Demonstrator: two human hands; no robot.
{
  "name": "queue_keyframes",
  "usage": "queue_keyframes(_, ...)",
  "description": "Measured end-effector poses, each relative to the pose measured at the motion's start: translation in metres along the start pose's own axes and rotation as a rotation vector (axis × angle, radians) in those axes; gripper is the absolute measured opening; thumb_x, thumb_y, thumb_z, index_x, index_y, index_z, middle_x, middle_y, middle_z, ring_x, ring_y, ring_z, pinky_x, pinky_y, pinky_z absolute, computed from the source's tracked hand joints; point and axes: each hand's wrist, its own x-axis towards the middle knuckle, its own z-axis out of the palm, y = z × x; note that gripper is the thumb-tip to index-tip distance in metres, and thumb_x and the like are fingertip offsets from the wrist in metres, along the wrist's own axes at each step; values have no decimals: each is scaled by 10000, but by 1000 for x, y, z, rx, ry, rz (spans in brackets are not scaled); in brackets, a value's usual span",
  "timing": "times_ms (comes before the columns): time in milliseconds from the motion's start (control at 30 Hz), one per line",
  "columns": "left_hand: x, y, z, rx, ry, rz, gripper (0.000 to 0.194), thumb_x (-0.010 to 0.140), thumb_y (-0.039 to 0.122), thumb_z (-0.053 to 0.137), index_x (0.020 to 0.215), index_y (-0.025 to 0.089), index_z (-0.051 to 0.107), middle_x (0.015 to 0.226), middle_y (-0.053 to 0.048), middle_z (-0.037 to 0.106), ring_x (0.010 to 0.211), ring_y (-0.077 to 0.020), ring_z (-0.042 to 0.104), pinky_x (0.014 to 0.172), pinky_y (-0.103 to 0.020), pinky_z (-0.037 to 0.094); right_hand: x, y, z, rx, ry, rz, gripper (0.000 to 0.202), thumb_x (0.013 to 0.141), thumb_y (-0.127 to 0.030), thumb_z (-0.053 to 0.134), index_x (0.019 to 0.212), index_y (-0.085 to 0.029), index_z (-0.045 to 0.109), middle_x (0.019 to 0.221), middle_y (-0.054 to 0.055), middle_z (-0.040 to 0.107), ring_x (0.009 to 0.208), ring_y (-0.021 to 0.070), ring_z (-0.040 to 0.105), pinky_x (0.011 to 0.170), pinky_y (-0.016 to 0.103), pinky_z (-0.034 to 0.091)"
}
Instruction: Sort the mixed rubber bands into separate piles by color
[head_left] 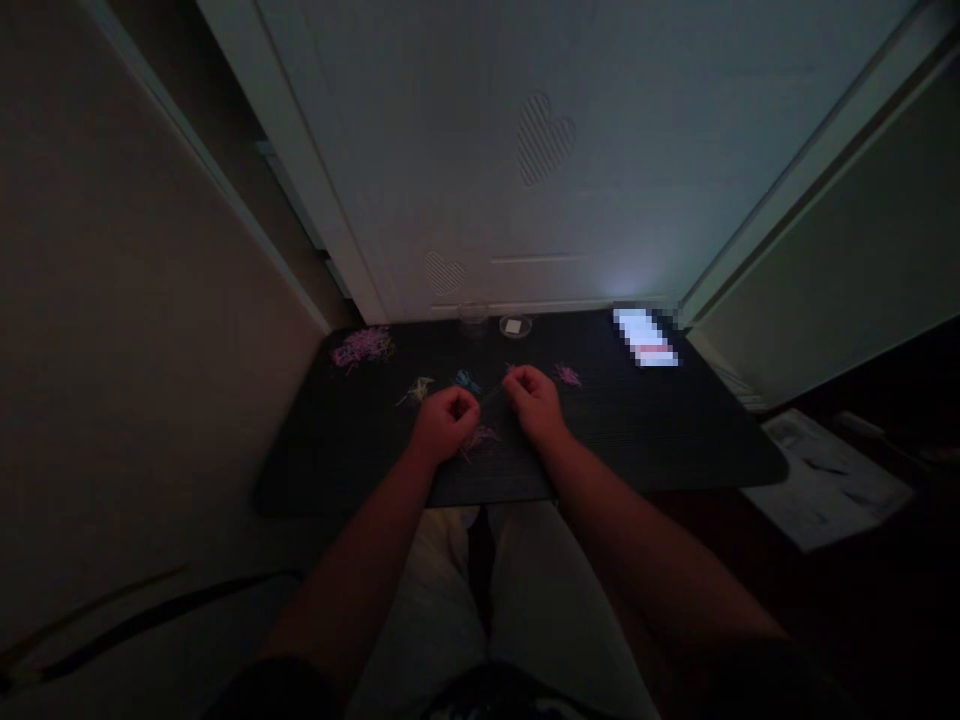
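My left hand (447, 420) and my right hand (534, 402) are both pinched closed over the middle of a dark table (645, 440). Between their fingertips runs a thin, faint strand (492, 392), too dim to make out well. Around the hands lie small piles of thin pieces: a pale yellowish one (417, 390) by my left hand, a blue one (467, 380) just behind it, and a pinkish one (481, 437) partly under it. A small pink-purple pile (568, 375) is right of my right hand.
A larger pink-purple pile (363, 346) sits at the table's back left. Along the back edge stand a clear container (473, 320) and a round clear dish (515, 326) with a white square. A lit phone (645, 337) lies at the back right, before a white panel (465, 150).
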Motion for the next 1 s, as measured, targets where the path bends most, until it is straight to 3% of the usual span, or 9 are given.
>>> queue_keyframes(333,-2,0,-1,-21,17,-14,105,700,232,573,645,143,577,550,29,533,489,-75,438,476,-195,345,9,-5,-6,356,190,59,259,715,-382,580,659,-210,395,499,-78,365,401,56,288,381,195,207)
queue_keyframes(400,-2,-1,0,-11,28,-10,109,702,238,577,652,142,584,561,25,544,494,-76,445,482,-196,352,6,-7,-6,273,115,45,257,722,-397,578,659,-207,417,499,-73,370,414,59,297,389,197,217)
queue_keyframes(567,-1,0,0,-3,39,-18,94,698,230,577,662,144,591,577,20,566,501,-78,462,486,-197,364,-7,-12,-1,-156,-233,-48,241,645,-371,679,677,-179,538,533,-44,463,487,76,393,455,209,304)
queue_keyframes(667,0,1,-1,-5,36,-24,82,689,221,581,663,144,593,573,24,563,495,-75,454,480,-194,361,-9,-13,2,-293,-330,-67,170,684,-329,633,677,-170,572,555,-27,507,511,87,422,480,216,324)
queue_keyframes(800,-1,2,-1,-21,2,-20,71,690,203,564,652,144,579,567,29,546,490,-71,443,475,-191,353,-5,-10,1,-269,-246,-83,145,725,-308,573,680,-171,561,602,-17,529,563,101,460,529,231,351)
queue_keyframes(1000,-1,-1,0,-12,-15,-4,67,689,197,558,644,147,562,572,29,540,501,-76,447,477,-194,347,-1,-6,-2,-131,-128,-42,192,727,-348,578,669,-178,513,577,-40,454,524,87,390,499,228,309)
